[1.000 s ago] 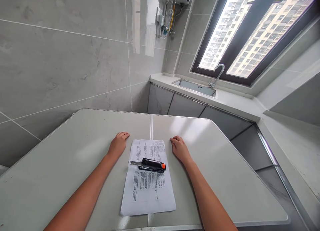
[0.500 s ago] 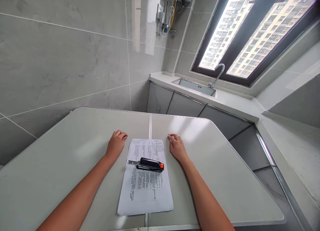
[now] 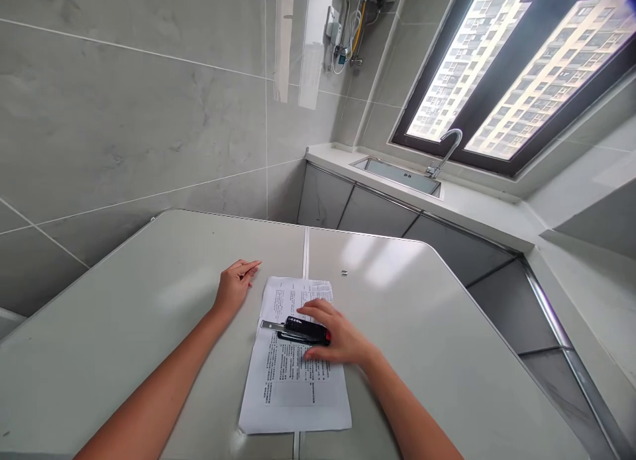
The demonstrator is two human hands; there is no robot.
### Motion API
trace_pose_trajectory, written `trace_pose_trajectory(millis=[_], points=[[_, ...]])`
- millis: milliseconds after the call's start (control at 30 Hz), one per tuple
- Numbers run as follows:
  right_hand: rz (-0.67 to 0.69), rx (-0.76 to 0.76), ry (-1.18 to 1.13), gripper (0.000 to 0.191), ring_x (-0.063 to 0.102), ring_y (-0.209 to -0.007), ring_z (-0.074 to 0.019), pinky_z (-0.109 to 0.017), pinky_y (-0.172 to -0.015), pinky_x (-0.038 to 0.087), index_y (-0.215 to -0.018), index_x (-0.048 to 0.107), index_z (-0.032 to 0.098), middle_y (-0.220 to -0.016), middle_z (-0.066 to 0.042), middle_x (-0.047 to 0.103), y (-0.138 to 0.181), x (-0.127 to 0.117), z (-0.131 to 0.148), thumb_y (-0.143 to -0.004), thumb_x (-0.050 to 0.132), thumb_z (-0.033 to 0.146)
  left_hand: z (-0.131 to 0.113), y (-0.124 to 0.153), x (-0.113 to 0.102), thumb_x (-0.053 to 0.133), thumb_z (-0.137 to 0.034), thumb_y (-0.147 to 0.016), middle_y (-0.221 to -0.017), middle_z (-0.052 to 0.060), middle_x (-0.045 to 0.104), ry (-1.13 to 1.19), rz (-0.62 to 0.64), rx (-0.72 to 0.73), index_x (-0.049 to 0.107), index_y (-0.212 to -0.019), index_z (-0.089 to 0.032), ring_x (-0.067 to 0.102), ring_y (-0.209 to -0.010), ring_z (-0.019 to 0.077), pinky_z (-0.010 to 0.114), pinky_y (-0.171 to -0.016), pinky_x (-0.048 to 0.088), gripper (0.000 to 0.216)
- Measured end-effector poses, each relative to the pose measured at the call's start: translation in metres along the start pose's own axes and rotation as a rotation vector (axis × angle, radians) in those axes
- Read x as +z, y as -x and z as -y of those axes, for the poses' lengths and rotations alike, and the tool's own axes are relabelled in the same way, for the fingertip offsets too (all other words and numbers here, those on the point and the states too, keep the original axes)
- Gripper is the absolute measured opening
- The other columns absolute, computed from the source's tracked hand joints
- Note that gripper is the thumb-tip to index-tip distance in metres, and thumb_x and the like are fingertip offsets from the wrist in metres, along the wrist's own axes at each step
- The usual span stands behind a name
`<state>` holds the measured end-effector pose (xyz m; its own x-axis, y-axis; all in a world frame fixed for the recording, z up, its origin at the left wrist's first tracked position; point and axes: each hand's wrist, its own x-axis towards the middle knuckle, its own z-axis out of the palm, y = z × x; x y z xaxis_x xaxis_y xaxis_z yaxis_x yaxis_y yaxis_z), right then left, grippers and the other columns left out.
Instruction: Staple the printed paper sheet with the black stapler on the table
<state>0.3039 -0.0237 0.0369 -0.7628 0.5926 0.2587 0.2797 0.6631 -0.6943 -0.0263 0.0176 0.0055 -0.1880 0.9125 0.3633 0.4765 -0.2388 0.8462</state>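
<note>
**Hand closes in on a knife lying on a printed sheet**

A pale grey desk [image 3: 149, 327], split down the middle by a seam, stands against a tiled wall [image 3: 124, 102], with a counter and steel sink [image 3: 397, 173] under a window [image 3: 517, 69] at the far end. Near the desk's front edge lies a white sheet of paper [image 3: 293, 387], printed in dense black lines too small to read. Across the upper half of the sheet rests a utility knife [image 3: 298, 329]: a black body with a ribbed top, a silver metal strip jutting out to the left, and an orange end on the right. No brand or label can be made out on it. The right hand [image 3: 338, 337] lies over the knife's orange end, its fingers [image 3: 313, 307] spread loosely above the black body and its thumb below; whether they are touching it cannot be told, and they are not closed around it. The left hand [image 3: 233, 289] rests flat on the desk just left of the sheet's top corner, fingers [image 3: 248, 268] extended, holding nothing.
</note>
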Motion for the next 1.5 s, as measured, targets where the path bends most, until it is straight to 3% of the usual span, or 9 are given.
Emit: trace_pose_trajectory(millis=[133, 233, 367, 533, 700, 933, 1100, 1300, 1500], points=[[0.066, 0.081, 0.12, 0.052, 0.062, -0.109, -0.0249, -0.041, -0.095, 0.052, -0.14, 0.056, 0.028, -0.119, -0.007, 0.07, -0.005, 0.015, 0.005, -0.091, 0.069, 0.019, -0.001, 0.003, 0.009, 0.066, -0.049, -0.095, -0.095, 0.006, 0.069, 0.115, 0.016, -0.075, 0.082, -0.115, -0.022, 0.058, -0.058, 0.0115, 0.028, -0.058, 0.054, 0.037], [0.016, 0.12, 0.14, 0.048, 0.061, -0.106, -0.0243, -0.039, -0.09, 0.053, -0.134, 0.057, 0.028, -0.113, -0.005, 0.071, -0.004, 0.013, 0.0, -0.089, 0.065, 0.013, -0.006, 0.008, 0.019, 0.072, -0.048, -0.091, -0.102, 0.007, 0.07, 0.164, 0.075, -0.074, 0.084, -0.109, -0.025, 0.066, -0.071, 0.0143, 0.029, -0.068, 0.058, 0.032], [-0.082, 0.191, 0.141, 0.046, 0.061, -0.102, -0.024, -0.038, -0.085, 0.053, -0.131, 0.058, 0.028, -0.109, -0.005, 0.069, 0.0, 0.008, -0.012, -0.088, 0.065, 0.011, -0.017, 0.015, 0.028, 0.076, -0.042, -0.089, -0.105, 0.008, 0.072, 0.192, 0.212, -0.01, 0.086, -0.1, -0.027, 0.071, -0.096, 0.0211, 0.03, -0.082, 0.06, 0.021], [-0.219, 0.243, 0.128, 0.044, 0.061, -0.101, -0.0252, -0.04, -0.084, 0.053, -0.129, 0.059, 0.027, -0.11, -0.007, 0.069, 0.0, 0.013, -0.024, -0.088, 0.065, 0.012, -0.03, 0.023, 0.03, 0.081, -0.031, -0.086, -0.101, 0.007, 0.075, 0.209, 0.346, 0.049, 0.086, -0.096, -0.028, 0.073, -0.095, 0.0213, 0.032, -0.088, 0.059, 0.011], [-0.257, 0.256, 0.139, 0.039, 0.061, -0.098, -0.0253, -0.039, -0.081, 0.052, -0.125, 0.06, 0.026, -0.106, -0.007, 0.069, -0.001, 0.018, -0.027, -0.088, 0.064, 0.013, -0.036, 0.028, 0.029, 0.075, -0.028, -0.092, -0.105, 0.006, 0.075, 0.135, 0.47, 0.106, 0.086, -0.1, -0.031, 0.072, -0.093, 0.0198, 0.031, -0.083, 0.059, 0.014], [-0.311, 0.256, 0.105, 0.032, 0.062, -0.096, -0.0268, -0.041, -0.081, 0.053, -0.122, 0.062, 0.026, -0.103, -0.007, 0.069, 0.001, 0.021, -0.025, -0.092, 0.062, 0.017, -0.038, 0.03, 0.041, 0.08, -0.027, -0.088, -0.102, 0.008, 0.077, 0.236, 0.515, 0.03, 0.084, -0.1, -0.025, 0.072, -0.098, 0.022, 0.036, -0.093, 0.057, 0.013], [-0.317, 0.265, 0.09, 0.029, 0.062, -0.093, -0.027, -0.041, -0.077, 0.054, -0.121, 0.062, 0.025, -0.1, -0.008, 0.068, 0.001, 0.024, -0.021, -0.093, 0.061, 0.02, -0.035, 0.031, 0.041, 0.085, -0.029, -0.083, -0.098, 0.008, 0.077, 0.269, 0.504, -0.037, 0.084, -0.09, -0.022, 0.073, -0.093, 0.0221, 0.036, -0.088, 0.058, 0.01], [-0.282, 0.273, 0.072, 0.028, 0.061, -0.092, -0.0265, -0.04, -0.075, 0.053, -0.122, 0.062, 0.026, -0.099, -0.007, 0.067, 0.002, 0.025, -0.02, -0.095, 0.06, 0.02, -0.037, 0.03, 0.034, 0.081, -0.033, -0.088, -0.102, 0.009, 0.076, 0.258, 0.544, 0.011, 0.086, -0.099, -0.026, 0.073, -0.093, 0.0211, 0.034, -0.083, 0.059, 0.014], [-0.273, 0.276, 0.078, 0.03, 0.06, -0.092, -0.0254, -0.038, -0.076, 0.052, -0.121, 0.063, 0.025, -0.099, -0.007, 0.067, 0.0, 0.023, -0.017, -0.092, 0.06, 0.016, -0.039, 0.026, 0.024, 0.073, -0.03, -0.095, -0.108, 0.009, 0.078, 0.172, 0.578, 0.066, 0.084, -0.106, -0.027, 0.073, -0.099, 0.0221, 0.035, -0.088, 0.06, 0.017]])
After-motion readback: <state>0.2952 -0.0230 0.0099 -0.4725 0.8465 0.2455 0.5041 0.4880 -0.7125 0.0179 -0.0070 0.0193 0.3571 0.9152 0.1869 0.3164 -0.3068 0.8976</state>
